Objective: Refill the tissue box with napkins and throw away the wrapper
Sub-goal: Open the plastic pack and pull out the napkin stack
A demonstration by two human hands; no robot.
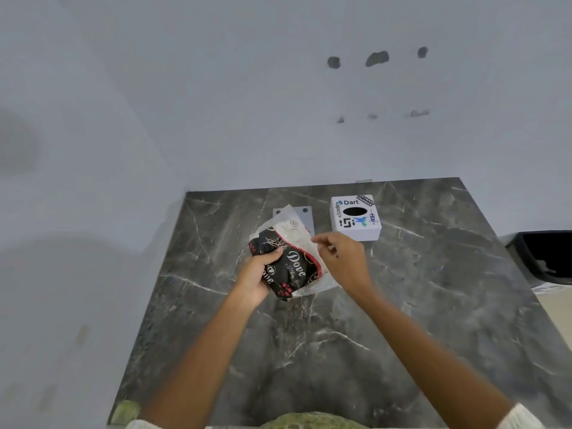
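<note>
I am gripping the black Dove napkin pack [286,267] in my left hand [258,274] above the marble counter [402,320], while my right hand [343,258] is pinching the clear wrapper [289,226] at its top. The white tissue box [356,218] is sitting far right of the pack, its oval opening showing only dark inside.

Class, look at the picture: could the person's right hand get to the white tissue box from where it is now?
Probably yes. The right hand hovers just in front of the white tissue box, with only bare counter between them. Its fingers are pinching the napkin wrapper, so they would need to let go.
</note>
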